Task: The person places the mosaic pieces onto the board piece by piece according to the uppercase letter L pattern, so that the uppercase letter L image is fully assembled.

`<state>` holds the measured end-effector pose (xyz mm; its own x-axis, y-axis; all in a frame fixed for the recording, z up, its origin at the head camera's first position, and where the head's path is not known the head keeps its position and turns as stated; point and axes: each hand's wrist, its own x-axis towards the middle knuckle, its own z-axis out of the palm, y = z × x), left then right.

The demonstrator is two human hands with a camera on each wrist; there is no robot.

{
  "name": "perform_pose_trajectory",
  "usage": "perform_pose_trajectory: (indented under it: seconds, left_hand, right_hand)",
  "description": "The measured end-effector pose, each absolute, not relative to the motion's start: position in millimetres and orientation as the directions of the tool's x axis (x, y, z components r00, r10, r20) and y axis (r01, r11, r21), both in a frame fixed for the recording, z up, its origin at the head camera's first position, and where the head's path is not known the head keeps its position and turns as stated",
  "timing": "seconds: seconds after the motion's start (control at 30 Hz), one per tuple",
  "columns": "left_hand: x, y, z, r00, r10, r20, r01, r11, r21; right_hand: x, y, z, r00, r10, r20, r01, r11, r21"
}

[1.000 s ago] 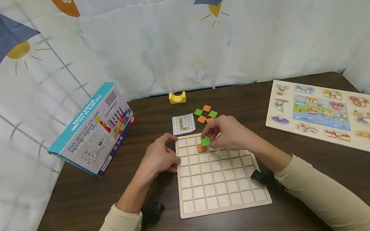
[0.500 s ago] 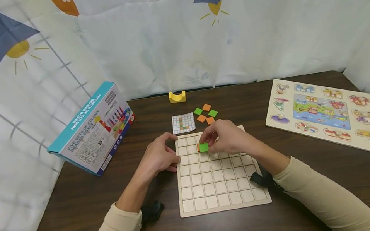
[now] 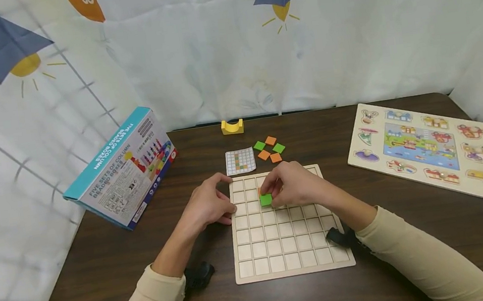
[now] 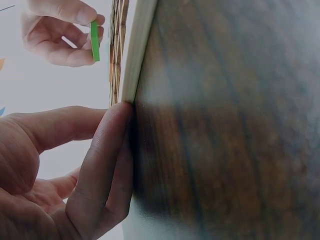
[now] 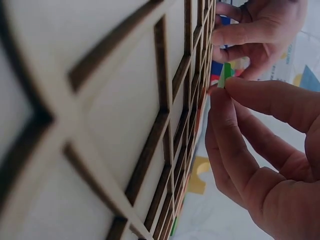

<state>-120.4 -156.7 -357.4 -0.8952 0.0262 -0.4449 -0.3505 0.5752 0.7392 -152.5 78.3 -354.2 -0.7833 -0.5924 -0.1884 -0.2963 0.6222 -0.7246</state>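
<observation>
My left hand [image 3: 209, 203] holds the left edge of a wooden grid board [image 3: 281, 247] near its far corner. In the left wrist view its fingertips [image 4: 120, 112] are right at the board's edge. My right hand [image 3: 294, 184] pinches a green square tile [image 3: 266, 200] between thumb and fingers. The tile is tilted, close over the board's third column from the left. In the right wrist view the tile [image 5: 226, 75] stands out from the fingertips, above the grid. An orange tile lies in the grid cell just beyond, mostly hidden by the right hand.
Past the board lie a printed pattern card [image 3: 240, 162] and several loose orange and green tiles [image 3: 271, 140]. A yellow block [image 3: 232, 127] stands at the back. A cardboard box [image 3: 125, 171] is at left, a picture puzzle board [image 3: 424, 147] at right.
The right hand has moved the green tile toward the near side and slightly left, past the orange tile on the board. The left hand keeps its place on the board's edge.
</observation>
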Motion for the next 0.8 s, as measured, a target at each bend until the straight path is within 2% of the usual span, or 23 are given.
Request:
perform_pose_trajectory:
  seconds: [0.8]
  left_hand:
    - [-121.1, -156.5, -357.7, -0.891, 0.022, -0.454, -0.359, 0.578, 0.733]
  right_hand:
    - [-149.5, 78.7, -355.3, -0.76, -0.62, -0.196, -0.325, 0.624, -0.711]
